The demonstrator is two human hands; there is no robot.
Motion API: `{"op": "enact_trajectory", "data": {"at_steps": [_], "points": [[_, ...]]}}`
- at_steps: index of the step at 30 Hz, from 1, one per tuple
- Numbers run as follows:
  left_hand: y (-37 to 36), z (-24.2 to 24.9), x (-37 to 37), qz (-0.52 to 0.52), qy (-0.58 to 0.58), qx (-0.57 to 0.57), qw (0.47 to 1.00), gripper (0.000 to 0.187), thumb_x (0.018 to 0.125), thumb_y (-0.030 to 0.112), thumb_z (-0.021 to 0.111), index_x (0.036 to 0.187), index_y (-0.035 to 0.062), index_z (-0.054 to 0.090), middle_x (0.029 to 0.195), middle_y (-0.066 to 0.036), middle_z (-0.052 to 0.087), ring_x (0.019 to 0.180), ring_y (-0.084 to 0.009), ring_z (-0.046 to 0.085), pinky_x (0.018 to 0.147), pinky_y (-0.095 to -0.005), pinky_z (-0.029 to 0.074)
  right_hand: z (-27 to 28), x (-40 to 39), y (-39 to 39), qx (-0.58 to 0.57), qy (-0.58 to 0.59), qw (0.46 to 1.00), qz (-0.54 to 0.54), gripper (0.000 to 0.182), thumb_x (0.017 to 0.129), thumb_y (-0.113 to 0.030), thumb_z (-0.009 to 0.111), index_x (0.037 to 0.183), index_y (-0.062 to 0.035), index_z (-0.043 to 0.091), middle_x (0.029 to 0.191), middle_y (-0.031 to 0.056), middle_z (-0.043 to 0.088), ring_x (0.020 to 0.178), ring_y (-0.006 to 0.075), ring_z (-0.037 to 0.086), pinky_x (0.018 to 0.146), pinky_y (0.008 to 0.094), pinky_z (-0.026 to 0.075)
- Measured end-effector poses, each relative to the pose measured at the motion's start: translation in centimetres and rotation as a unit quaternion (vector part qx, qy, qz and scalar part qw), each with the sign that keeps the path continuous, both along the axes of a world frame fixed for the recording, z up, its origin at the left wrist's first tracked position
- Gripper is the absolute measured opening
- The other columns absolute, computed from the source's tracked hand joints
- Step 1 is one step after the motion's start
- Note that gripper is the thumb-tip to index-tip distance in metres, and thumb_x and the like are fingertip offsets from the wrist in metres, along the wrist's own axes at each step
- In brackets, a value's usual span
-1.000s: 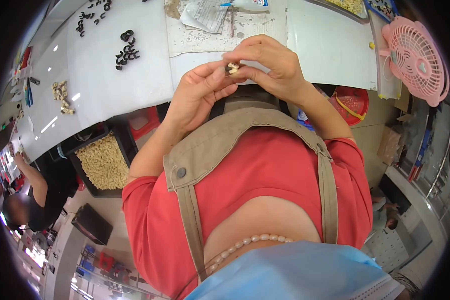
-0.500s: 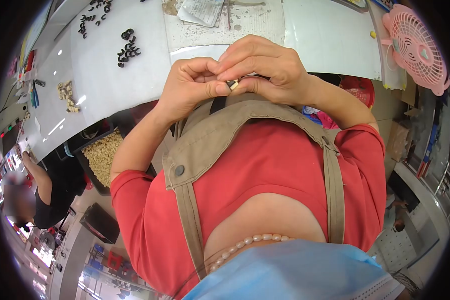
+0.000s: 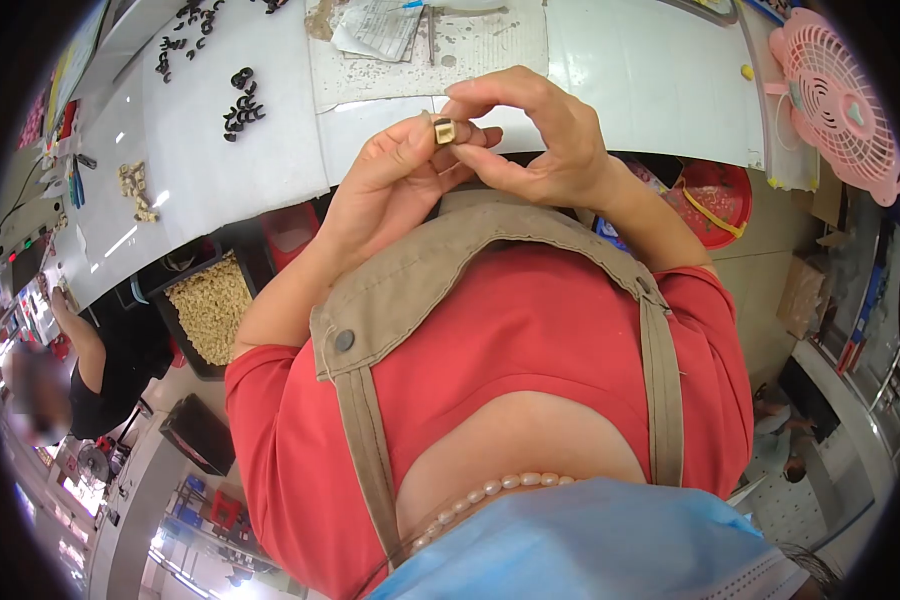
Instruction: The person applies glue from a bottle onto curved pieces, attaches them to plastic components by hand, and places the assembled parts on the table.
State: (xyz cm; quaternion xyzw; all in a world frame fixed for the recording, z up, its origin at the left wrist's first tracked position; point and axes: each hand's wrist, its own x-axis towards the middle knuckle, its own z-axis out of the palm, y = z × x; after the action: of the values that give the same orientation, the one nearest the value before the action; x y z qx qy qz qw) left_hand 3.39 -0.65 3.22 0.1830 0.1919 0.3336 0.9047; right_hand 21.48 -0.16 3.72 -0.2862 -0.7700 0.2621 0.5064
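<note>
A small tan and black part (image 3: 444, 130) is held up in front of my chest, over the edge of the white table (image 3: 650, 90). My left hand (image 3: 390, 185) pinches it between thumb and fingertips. My right hand (image 3: 540, 130) curls over from the right, and its fingertips meet the part's right side. Both hands are close together and touch each other at the part. The far side of the part is hidden by my fingers.
On the table lie piles of black ring-shaped parts (image 3: 238, 100), a cluster of beige parts (image 3: 135, 190) and papers (image 3: 375, 25). A black bin of beige parts (image 3: 205, 305) sits below the table edge. A pink fan (image 3: 835, 100), a red basin (image 3: 710, 205) and a co-worker (image 3: 80, 370) are nearby.
Both hands have lifted slightly and opened up around the part. It now shows clearly at my left thumb tip, where before my fingers mostly covered it.
</note>
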Motion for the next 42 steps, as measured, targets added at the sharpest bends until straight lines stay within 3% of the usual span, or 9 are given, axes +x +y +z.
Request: {"op": "enact_trajectory", "data": {"at_steps": [14, 17, 19, 21, 22, 24, 27, 34, 42], "points": [[0.2, -0.7, -1.5, 0.03, -0.038, -0.085, 0.995, 0.027, 0.087, 0.02, 0.051, 0.1, -0.0027, 0.055, 0.101, -0.013, 0.058, 0.101, -0.0209, 0.052, 0.092, -0.0348, 0.038, -1.4, -3.1, 0.6, 0.018, -0.018, 0.997, -0.07, 0.037, 0.064, 0.002, 0.066, 0.098, -0.0046, 0.054, 0.085, 0.0068, 0.06, 0.071, 0.0167, 0.06, 0.064, 0.0259, 0.05], [1.2, -0.6, -5.2, 0.101, 0.172, 0.116, 0.973, 0.019, 0.083, 0.016, 0.057, 0.092, 0.0, 0.059, 0.094, -0.011, 0.061, 0.094, -0.0181, 0.055, 0.087, -0.0304, 0.039, -0.8, -4.3, 0.8, -0.126, 0.031, 0.992, -0.003, 0.039, 0.065, -0.002, 0.069, 0.101, -0.0036, 0.053, 0.093, 0.0078, 0.06, 0.082, 0.0159, 0.059, 0.075, 0.0264, 0.047], [2.7, -0.8, -10.1, 0.237, 0.437, 0.335, 0.8, 0.014, 0.079, 0.011, 0.06, 0.089, 0.0015, 0.061, 0.093, -0.009, 0.062, 0.091, -0.0159, 0.055, 0.085, -0.0294, 0.04, 0.3, -3.3, 2.3, -0.119, -0.011, 0.992, -0.031, 0.04, 0.066, -0.002, 0.069, 0.103, -0.0026, 0.053, 0.097, 0.0079, 0.059, 0.089, 0.0155, 0.057, 0.079, 0.0267, 0.044], [4.7, -1.7, -16.9, 0.335, 0.686, 0.481, 0.431, 0.013, 0.075, 0.005, 0.062, 0.088, 0.0016, 0.061, 0.093, -0.008, 0.062, 0.087, -0.0153, 0.057, 0.08, -0.0295, 0.043, -0.6, -1.9, 3.3, -0.138, 0.021, 0.989, -0.052, 0.04, 0.069, -0.002, 0.068, 0.106, -0.0017, 0.052, 0.104, 0.0074, 0.057, 0.098, 0.0147, 0.052, 0.082, 0.0268, 0.041], [5.7, -2.3, -20.6, 0.365, 0.692, 0.485, 0.39, 0.013, 0.075, 0.011, 0.063, 0.086, 0.0051, 0.063, 0.094, -0.005, 0.062, 0.089, -0.016, 0.057, 0.084, -0.0309, 0.04, -1.1, -1.3, 3.5, -0.163, 0.032, 0.984, -0.069, 0.039, 0.07, -0.002, 0.068, 0.105, -0.0017, 0.052, 0.103, 0.0072, 0.057, 0.097, 0.0147, 0.053, 0.081, 0.0267, 0.041], [5.9, -2.3, -24.4, 0.304, 0.856, 0.402, 0.118, 0.014, 0.073, 0.019, 0.065, 0.085, 0.0106, 0.064, 0.094, -0.002, 0.062, 0.091, -0.0175, 0.056, 0.089, -0.0337, 0.035, -1.9, -0.7, 3.7, -0.214, 0.056, 0.97, -0.106, 0.036, 0.072, -0.003, 0.067, 0.105, -0.0018, 0.052, 0.103, 0.0068, 0.057, 0.096, 0.0146, 0.053, 0.079, 0.0266, 0.042], [6.7, -2.5, -27.0, 0.213, 0.903, 0.373, -0.009, 0.017, 0.071, 0.025, 0.066, 0.084, 0.0142, 0.065, 0.094, 0.0, 0.061, 0.092, -0.0162, 0.056, 0.091, -0.0366, 0.031, -2.4, -1.0, 3.0, -0.235, 0.04, 0.962, -0.13, 0.03, 0.074, -0.003, 0.065, 0.102, -0.0014, 0.054, 0.099, 0.0064, 0.058, 0.092, 0.013, 0.054, 0.078, 0.0254, 0.042], [12.8, -2.9, -20.5, 0.25, 0.622, 0.596, 0.441, 0.017, 0.072, 0.012, 0.067, 0.087, 0.0057, 0.063, 0.09, -0.005, 0.059, 0.087, -0.0179, 0.055, 0.078, -0.0263, 0.041, -2.5, -1.3, 2.3, -0.246, 0.003, 0.959, -0.14, 0.02, 0.076, -0.001, 0.062, 0.096, -0.0003, 0.058, 0.091, 0.0056, 0.06, 0.082, 0.0116, 0.055, 0.075, 0.0238, 0.043], [15.3, -3.7, -19.0, 0.105, 0.611, 0.593, 0.514, 0.015, 0.075, 0.01, 0.063, 0.089, 0.0026, 0.061, 0.089, -0.003, 0.056, 0.087, -0.0154, 0.053, 0.077, -0.0258, 0.04, -1.2, 1.0, 2.8, -0.201, -0.093, 0.959, -0.178, 0.014, 0.076, -0.006, 0.063, 0.089, -0.0006, 0.061, 0.085, 0.0048, 0.062, 0.077, 0.0104, 0.055, 0.072, 0.0225, 0.043]]}}
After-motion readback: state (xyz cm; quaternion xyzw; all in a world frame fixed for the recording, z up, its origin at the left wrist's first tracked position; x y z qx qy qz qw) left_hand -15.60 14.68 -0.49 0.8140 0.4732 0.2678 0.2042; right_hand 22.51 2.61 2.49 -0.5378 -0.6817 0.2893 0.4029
